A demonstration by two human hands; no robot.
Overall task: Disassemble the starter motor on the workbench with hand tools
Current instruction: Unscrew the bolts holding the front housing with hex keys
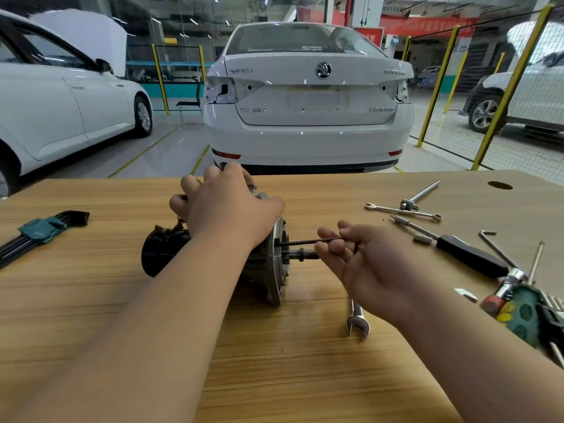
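The starter motor [279, 267] lies on its side in the middle of the wooden workbench [91, 285], its black end cap [161, 250] to the left and its silver flange and shaft to the right. My left hand [225, 206] grips the top of the motor body from above, hiding much of it. My right hand [360, 257] pinches a thin black hex key [308, 241], whose tip is at the flange face just above the shaft.
A green-holdered hex key set [39, 230] lies at the left. Wrenches, a T-handle [419, 195], a black-handled driver [467, 254], sockets and a green tool holder [522, 312] crowd the right side. An open-end wrench [357, 320] lies near my right wrist. Cars stand beyond the bench.
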